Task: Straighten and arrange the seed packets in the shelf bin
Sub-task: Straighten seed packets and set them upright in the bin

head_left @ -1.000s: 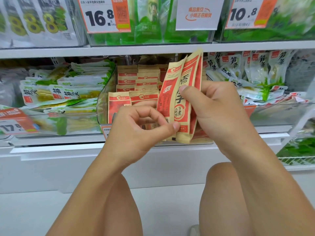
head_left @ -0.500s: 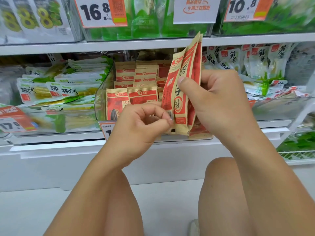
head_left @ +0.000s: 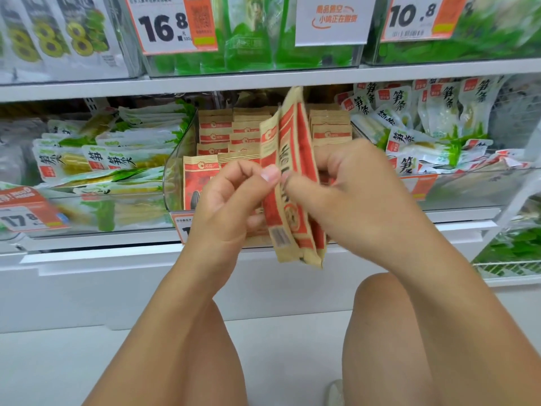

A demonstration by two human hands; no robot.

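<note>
Pinching a fanned bundle of seed packets (head_left: pixel 288 183) just in front of the clear shelf bin (head_left: pixel 175 171), the right hand (head_left: pixel 351 197) curls around its right edge, thumb across the front; the left hand (head_left: pixel 231 200) nips its left edge between thumb and forefinger; the packets are tan and red, upright, tilted slightly; more stand in rows inside the bin, partly hidden behind both hands.
</note>
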